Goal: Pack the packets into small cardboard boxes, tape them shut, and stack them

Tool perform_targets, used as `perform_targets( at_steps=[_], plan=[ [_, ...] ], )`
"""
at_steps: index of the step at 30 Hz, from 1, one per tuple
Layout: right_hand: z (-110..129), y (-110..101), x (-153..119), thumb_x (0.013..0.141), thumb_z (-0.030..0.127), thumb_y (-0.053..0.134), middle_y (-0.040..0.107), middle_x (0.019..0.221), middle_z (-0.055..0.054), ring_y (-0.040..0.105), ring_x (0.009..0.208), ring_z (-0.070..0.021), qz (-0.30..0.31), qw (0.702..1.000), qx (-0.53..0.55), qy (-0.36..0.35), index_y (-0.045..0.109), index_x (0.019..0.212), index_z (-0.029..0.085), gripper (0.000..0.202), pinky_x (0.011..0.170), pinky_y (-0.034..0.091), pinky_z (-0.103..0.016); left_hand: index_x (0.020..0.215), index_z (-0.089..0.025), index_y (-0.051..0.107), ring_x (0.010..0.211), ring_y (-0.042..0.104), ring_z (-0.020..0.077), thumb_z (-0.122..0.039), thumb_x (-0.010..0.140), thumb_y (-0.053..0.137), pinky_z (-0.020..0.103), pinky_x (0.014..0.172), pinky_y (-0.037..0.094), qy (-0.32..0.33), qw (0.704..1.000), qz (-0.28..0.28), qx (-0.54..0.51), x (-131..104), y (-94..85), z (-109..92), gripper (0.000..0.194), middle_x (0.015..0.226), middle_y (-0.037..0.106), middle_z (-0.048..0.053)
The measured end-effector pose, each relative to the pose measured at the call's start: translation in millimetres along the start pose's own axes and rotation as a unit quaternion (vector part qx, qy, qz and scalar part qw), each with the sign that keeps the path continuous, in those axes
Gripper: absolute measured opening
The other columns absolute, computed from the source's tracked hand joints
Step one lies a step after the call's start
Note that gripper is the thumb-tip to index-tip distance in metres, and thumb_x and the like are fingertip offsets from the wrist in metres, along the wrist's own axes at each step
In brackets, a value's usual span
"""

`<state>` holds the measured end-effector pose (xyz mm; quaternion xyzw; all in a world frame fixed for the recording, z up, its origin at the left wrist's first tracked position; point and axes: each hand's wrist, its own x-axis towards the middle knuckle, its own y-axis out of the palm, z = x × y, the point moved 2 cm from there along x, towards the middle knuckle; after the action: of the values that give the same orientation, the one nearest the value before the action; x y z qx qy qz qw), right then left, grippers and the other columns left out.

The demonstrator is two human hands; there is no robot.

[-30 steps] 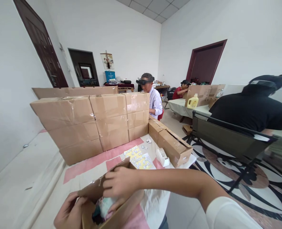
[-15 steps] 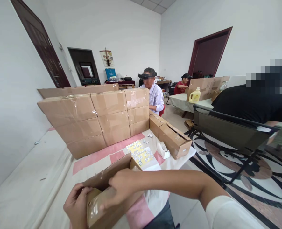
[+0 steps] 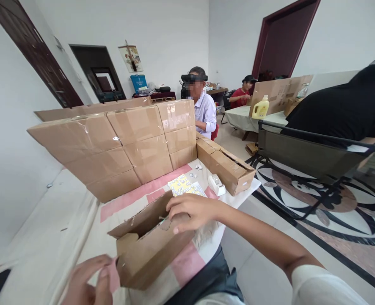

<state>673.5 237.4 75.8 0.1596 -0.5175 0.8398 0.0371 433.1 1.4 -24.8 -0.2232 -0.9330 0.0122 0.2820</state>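
A small open cardboard box (image 3: 149, 254) stands on the cloth-covered table (image 3: 41, 237) right in front of me, its back flap up. My right hand (image 3: 190, 209) lies flat on the box's top flap with the fingers spread, holding nothing. My left hand (image 3: 86, 281) is low at the box's left corner, blurred, its fingertips close together beside something pinkish; I cannot tell whether it grips anything. What is inside the box is hidden.
A wall of taped cartons (image 3: 111, 144) lines the table's far side, with a long carton (image 3: 228, 167) on the right. A yellow label sheet (image 3: 183, 186) and a white dispenser (image 3: 216, 184) lie between. A folding chair (image 3: 304, 156) and seated people are to the right.
The box has come down onto the table. My right hand shifted from gripping its front to lying on the top flap. My left hand dropped away to the box's lower left corner.
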Motion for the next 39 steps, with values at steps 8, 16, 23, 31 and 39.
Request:
perform_targets(
  at_steps=[8, 16, 23, 31, 39],
  plan=[
    [-27, 28, -8, 0.093, 0.059, 0.07, 0.067, 0.115, -0.017, 0.06, 0.113, -0.0279, -0.009, 0.999, -0.031, 0.041, 0.059, 0.144, 0.011, 0.072, 0.098, 0.045, -0.038, 0.132, -0.038, 0.07, 0.124, 0.066, 0.0311, -0.044, 0.092, 0.06, 0.041, 0.108, 0.037, 0.299, 0.823, 0.433, 0.214, 29, 25.6, -7, 0.041, 0.133, 0.073, 0.005],
    [-28, 31, 15, 0.091, 0.081, 0.054, 0.059, 0.065, -0.006, 0.052, 0.093, -0.0269, 0.07, 0.983, -0.166, 0.031, 0.073, 0.088, 0.016, 0.067, 0.085, 0.036, -0.039, 0.135, -0.032, 0.064, 0.113, 0.067, 0.0255, -0.047, 0.099, 0.052, 0.043, 0.108, 0.028, 0.276, 0.758, 0.499, 0.318, 31, 37.9, -28, 0.041, 0.121, 0.076, 0.004],
    [-29, 26, 13, 0.096, 0.072, 0.055, 0.068, 0.081, -0.008, 0.052, 0.095, -0.0258, 0.026, 0.991, -0.121, -0.042, 0.069, 0.099, 0.017, 0.057, 0.08, 0.034, -0.038, 0.133, -0.018, 0.063, 0.105, 0.066, 0.029, -0.046, 0.093, 0.059, 0.042, 0.091, 0.031, 0.468, 0.737, 0.333, 0.357, 24, 31.7, -60, 0.049, 0.102, 0.077, 0.009],
    [-28, 42, -10, 0.1, 0.065, 0.049, 0.07, 0.107, -0.013, 0.059, 0.098, -0.0251, -0.19, 0.976, 0.026, -0.1, 0.063, 0.115, 0.017, 0.052, 0.086, 0.043, -0.042, 0.13, -0.017, 0.062, 0.106, 0.069, 0.031, -0.042, 0.097, 0.047, 0.05, 0.104, 0.032, 0.436, 0.816, 0.274, 0.263, 6, 17.6, -61, 0.044, 0.106, 0.075, 0.014],
    [-15, 54, -21, 0.101, 0.045, 0.054, 0.071, 0.082, -0.007, 0.06, 0.075, -0.0214, -0.418, 0.9, 0.078, -0.096, 0.068, 0.107, 0.021, 0.028, 0.074, 0.049, -0.041, 0.101, -0.023, 0.075, 0.095, 0.057, 0.0309, -0.08, 0.094, 0.017, 0.052, 0.093, 0.045, 0.216, 0.954, 0.207, 0.038, 20, 2.4, -31, 0.082, 0.075, 0.06, 0.009]
  ],
)
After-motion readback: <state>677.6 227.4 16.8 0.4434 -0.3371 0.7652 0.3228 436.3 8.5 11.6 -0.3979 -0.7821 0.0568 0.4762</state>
